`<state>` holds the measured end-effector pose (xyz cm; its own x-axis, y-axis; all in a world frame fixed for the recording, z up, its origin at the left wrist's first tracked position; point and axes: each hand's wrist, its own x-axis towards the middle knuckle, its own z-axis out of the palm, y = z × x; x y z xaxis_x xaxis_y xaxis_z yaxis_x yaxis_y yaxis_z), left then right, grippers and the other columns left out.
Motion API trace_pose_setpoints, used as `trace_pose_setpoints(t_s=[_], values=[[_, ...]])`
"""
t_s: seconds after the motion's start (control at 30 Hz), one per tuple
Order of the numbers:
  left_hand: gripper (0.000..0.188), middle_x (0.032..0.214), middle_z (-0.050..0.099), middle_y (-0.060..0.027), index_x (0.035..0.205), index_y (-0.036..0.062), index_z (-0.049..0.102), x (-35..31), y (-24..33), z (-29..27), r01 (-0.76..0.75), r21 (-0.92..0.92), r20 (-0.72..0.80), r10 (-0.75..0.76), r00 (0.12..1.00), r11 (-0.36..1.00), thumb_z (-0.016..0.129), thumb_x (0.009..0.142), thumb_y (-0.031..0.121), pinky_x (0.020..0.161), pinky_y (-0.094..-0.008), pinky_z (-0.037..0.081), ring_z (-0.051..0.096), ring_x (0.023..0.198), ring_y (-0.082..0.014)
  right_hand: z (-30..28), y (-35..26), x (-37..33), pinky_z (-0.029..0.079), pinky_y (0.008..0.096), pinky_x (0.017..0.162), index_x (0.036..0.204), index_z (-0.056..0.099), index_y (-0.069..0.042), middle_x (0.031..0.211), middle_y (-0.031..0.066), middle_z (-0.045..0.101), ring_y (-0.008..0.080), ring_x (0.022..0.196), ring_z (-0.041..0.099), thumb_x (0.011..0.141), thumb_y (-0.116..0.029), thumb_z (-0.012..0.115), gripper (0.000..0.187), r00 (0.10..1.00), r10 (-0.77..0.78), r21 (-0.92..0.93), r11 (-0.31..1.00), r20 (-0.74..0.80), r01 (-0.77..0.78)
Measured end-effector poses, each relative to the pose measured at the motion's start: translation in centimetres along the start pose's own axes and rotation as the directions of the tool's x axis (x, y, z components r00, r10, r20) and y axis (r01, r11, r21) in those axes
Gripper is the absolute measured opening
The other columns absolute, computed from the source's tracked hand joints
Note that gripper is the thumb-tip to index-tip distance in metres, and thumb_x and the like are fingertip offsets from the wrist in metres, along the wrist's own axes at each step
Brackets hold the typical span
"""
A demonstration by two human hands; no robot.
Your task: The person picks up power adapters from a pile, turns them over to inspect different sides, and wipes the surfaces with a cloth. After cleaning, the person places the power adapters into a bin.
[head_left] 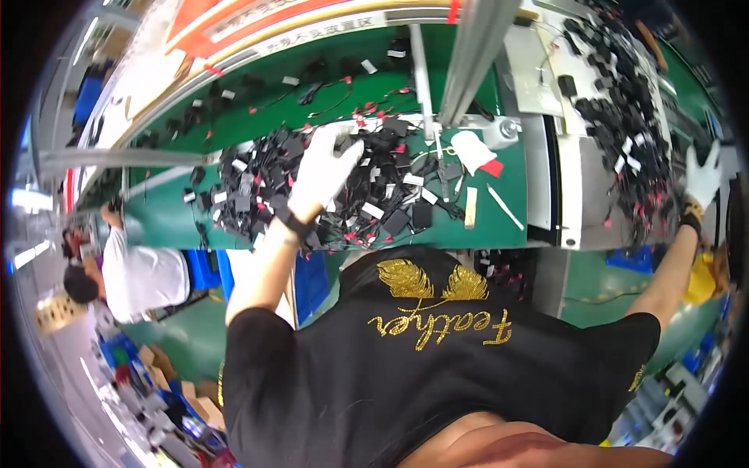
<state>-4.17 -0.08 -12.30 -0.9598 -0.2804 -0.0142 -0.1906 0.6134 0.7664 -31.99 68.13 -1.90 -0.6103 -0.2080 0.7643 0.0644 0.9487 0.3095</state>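
My left hand (322,171), in a white glove, is over a heap of small black adapters with cords (261,183) on the green bench. Its thumb and fingers are apart and nothing shows between them. White labels and red tips stand out among the tangled cords. Far to the right, my right hand (704,178), also gloved, is stretched out with spread fingers. It is beside a second long pile of black corded adapters (616,101) on a pale surface. No object shows in that hand.
A metal post (476,62) rises behind the bench. Near it are a clear bottle (501,132), a white cloth (470,150) and a white pen-like tool (505,207). An orange-and-white shelf edge (257,39) runs along the back. Another person in white (144,281) sits at the left.
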Motion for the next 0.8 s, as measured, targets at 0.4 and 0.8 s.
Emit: trace_pose_setpoints(t_s=[0.4,0.8], values=[[0.068,0.117,0.056,-0.0255,0.122,-0.0013,0.051,20.1,-7.3,2.3,0.153,0.315,0.03,-0.171,0.985,0.937,0.069,0.07,0.038,0.094,-0.0375,0.043,0.054,0.111,-0.0371,-4.4,-23.2,-7.7,0.045,0.0348,0.089,0.129,0.042,0.004,0.118,0.0187,0.056,0.0254,0.103,0.057,0.088,-0.014,0.056,0.046,0.918,0.285,0.712,0.581,0.274,-0.393],[0.038,0.103,0.064,-0.0116,0.099,0.009,0.064,24.6,-15.8,6.8,-0.179,0.554,-0.01,0.222,0.975,0.813,0.062,0.079,0.041,0.084,-0.0413,0.043,0.059,0.098,-0.0285,-15.5,-57.5,-6.4,0.048,0.0354,0.081,0.119,0.053,-0.002,0.108,0.017,0.058,0.0297,0.091,0.059,0.085,-0.017,0.061,0.039,0.807,-0.213,0.815,0.349,0.55,-0.463]])
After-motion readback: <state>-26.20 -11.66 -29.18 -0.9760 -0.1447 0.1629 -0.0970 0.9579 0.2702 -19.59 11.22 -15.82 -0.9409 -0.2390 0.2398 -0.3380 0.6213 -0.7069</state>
